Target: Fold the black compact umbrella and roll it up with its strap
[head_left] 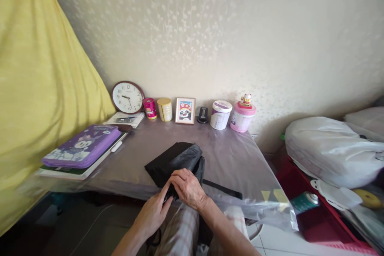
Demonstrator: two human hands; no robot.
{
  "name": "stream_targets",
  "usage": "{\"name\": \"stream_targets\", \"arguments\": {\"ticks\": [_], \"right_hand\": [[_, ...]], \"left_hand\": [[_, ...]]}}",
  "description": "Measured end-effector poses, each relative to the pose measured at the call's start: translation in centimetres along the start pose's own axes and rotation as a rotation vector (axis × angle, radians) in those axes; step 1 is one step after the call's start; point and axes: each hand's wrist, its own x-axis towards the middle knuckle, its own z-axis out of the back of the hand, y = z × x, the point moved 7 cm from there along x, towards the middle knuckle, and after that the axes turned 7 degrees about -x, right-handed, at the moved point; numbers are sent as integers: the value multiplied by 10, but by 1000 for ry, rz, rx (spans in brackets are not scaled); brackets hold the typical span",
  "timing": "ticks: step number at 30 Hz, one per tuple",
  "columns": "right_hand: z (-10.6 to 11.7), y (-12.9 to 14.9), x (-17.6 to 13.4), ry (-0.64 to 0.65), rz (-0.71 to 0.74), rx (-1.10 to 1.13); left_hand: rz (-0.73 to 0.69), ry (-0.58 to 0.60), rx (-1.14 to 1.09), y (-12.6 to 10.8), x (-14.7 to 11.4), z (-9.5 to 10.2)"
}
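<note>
A black folding umbrella (177, 160) lies collapsed at the front edge of the table, its fabric loose and bunched. My left hand (156, 210) is closed around its near end, where a dark handle and a small ring partly show. Over the same end, my right hand (187, 188) grips the gathered fabric with bent fingers, touching the left fingertips. A flat black strap (223, 189) stretches from the umbrella toward the right across the tabletop. Below my left hand hangs a dark cord loop (155, 238). Both hands cover most of the handle.
The table (132, 164) has a clear plastic cover. A purple case (82, 146) rests on books at left. Along the wall stand a clock (128, 97), a picture frame (185, 111) and several canisters (221, 116). A red bin (321, 218) sits at right, beside a yellow curtain-free wall.
</note>
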Motion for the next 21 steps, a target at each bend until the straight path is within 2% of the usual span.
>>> {"name": "stream_targets", "arguments": {"ticks": [3, 6, 9, 11, 13, 15, 18, 21], "right_hand": [[-7, -22, -3, -29, -43, -54], [-10, -65, 7, -53, -101, -121], [-4, -111, 17, -70, -262, -195], [8, -129, 16, -123, -385, -234], [18, -126, 12, -195, -409, -225], [21, -106, 7, -227, -309, -156], [9, -76, 1, -146, -123, -67], [-1, -83, 0, -108, -145, -130]], "left_hand": [[-30, -3, -34, -3, 0, -1], [-34, -8, -48, -6, -1, 0], [-34, -8, -49, -7, -2, 0], [-29, -6, -45, -6, -2, -1], [-26, -9, -39, -4, -1, -2], [-28, -15, -36, -3, 0, -4], [-27, -16, -47, -3, 1, -5], [-17, -18, -49, -4, 1, -5]]}}
